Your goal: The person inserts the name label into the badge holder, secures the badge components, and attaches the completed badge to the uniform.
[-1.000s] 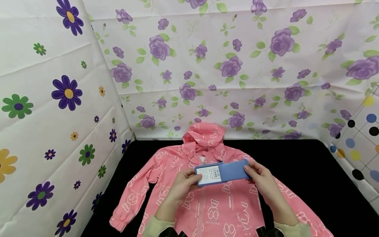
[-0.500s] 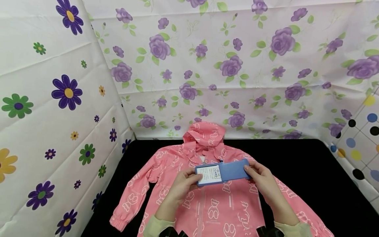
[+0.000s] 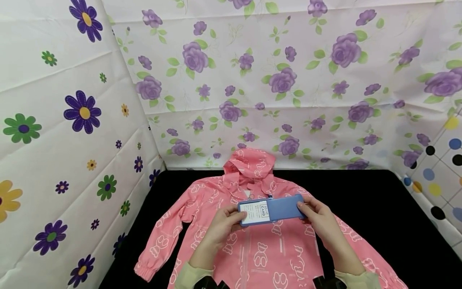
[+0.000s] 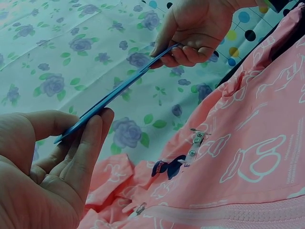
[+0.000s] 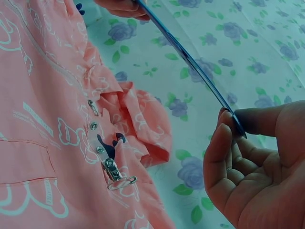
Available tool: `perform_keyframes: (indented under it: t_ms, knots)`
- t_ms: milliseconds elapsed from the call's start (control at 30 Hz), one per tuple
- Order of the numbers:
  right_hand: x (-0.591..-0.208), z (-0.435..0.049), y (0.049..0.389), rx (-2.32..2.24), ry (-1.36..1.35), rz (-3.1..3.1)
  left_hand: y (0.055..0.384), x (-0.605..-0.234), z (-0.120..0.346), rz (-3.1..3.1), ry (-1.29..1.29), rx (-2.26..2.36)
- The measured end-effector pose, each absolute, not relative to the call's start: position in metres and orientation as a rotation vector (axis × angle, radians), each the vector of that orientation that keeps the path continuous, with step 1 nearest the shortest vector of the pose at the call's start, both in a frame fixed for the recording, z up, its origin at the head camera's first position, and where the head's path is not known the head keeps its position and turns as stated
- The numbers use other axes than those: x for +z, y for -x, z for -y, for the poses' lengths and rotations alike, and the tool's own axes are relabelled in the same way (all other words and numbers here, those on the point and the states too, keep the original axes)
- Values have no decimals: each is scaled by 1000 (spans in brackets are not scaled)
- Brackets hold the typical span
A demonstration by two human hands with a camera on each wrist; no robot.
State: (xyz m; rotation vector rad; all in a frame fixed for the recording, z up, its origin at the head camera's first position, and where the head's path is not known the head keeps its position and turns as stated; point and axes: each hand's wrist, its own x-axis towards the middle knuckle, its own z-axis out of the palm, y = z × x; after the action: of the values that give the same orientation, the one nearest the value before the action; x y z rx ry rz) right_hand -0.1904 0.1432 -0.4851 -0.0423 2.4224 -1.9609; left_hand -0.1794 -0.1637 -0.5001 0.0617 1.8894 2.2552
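Note:
A blue slide-type ID card holder [image 3: 285, 208] is held level above the jacket, its two parts drawn apart sideways. The white card [image 3: 255, 212] in its left part reads "ID/IC CARD". My left hand [image 3: 223, 223] pinches the left end, thumb on the card's face. At the other end, my right hand [image 3: 318, 214] grips the blue cover between thumb and fingers. Both wrist views show the holder [image 4: 114, 93] edge-on, clear of the cloth. Below it lies a pink hooded jacket [image 3: 260, 257] with white line drawings, front up.
A metal badge clip [image 5: 113, 172] with a pin and a snap strap lies on the jacket's chest, beside a small dark blue piece [image 5: 110, 145]. Black cloth [image 3: 379, 216] covers the table. Flower-patterned sheets [image 3: 252, 88] hang behind and at the sides.

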Motion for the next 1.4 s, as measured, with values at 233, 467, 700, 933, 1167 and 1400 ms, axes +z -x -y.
perform_keyframes:
  t_ms: [233,467,700,933,1167,1400]
  knots:
    - [-486,-143,191,-1959,66,-2403,179,-500,164,-1884,-60,2253]
    - [-486,-142,190,-1967,61,-2378,179,-499,164,-1877,-56,2254]
    - [-485,-140,190,-1941,38,-2382,179,-500,163,-1843,-77,2276]
    - [-484,-138,190,-1923,35,-2381,179,-499,162,-1838,-63,2272]
    - [-484,-137,190,-1897,-1,-2386,179,-499,162,-1836,-75,2273]
    - [-483,-137,189,-1870,-30,-2401,180,-500,163,-1840,-94,2251]
